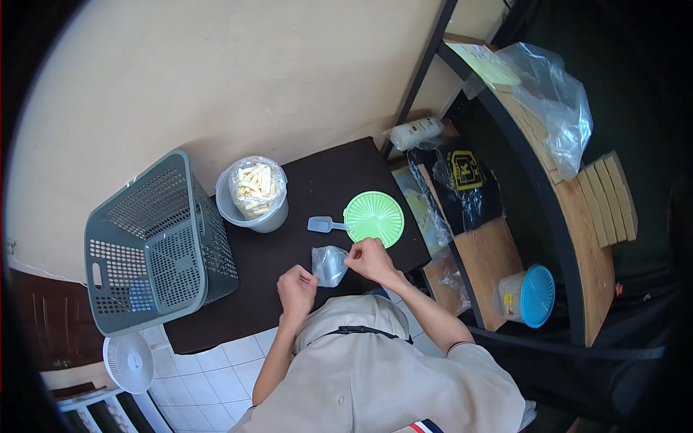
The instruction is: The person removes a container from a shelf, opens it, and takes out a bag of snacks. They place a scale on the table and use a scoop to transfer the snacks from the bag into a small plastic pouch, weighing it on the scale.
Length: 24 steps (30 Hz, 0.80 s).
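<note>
My left hand and my right hand together hold a small clear plastic bag just above the near part of a dark table. The left hand pinches the bag's left edge and the right hand grips its right edge. Just beyond my right hand a round green lid lies flat, with a small clear scoop beside it on the left. Farther back stands a grey bucket lined with a plastic bag and filled with pale stick-shaped snacks.
A grey slatted basket lies on its side at the table's left end. A white fan stands on the tiled floor below it. A black-framed wooden shelf on the right holds plastic bags and a blue-lidded tub.
</note>
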### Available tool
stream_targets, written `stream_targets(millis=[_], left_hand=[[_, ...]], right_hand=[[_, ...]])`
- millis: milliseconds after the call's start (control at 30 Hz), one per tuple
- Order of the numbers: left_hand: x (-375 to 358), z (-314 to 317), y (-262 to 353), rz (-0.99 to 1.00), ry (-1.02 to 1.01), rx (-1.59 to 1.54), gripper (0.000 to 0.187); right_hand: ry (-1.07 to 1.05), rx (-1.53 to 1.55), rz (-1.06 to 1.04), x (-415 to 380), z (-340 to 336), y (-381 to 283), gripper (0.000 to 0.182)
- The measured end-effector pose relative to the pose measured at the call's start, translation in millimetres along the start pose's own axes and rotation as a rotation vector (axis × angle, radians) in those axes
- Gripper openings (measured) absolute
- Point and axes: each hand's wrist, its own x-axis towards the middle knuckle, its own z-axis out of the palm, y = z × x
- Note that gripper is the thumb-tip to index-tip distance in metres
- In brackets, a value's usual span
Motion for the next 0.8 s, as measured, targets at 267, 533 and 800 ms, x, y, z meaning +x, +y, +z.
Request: stream_targets(millis=[267,533,800], left_hand=[[20.8,28.3,51.4,-0.211,-0.089,-0.015,0.013],[14.2,69.3,48.0,0.117,-0.07,0.233,0.004],[25.8,97.2,28.3,-0.233,-0.371,0.076,0.025]], right_hand=[[0.124,-0.474,-0.162,5.5,-35.4,-6.3,0.018],[-0.07,0.182,-0.063,17.9,-26.9,55.3,0.022],[-0.1,0.364,-0.062,20.0,-29.2,69.5,0.019]])
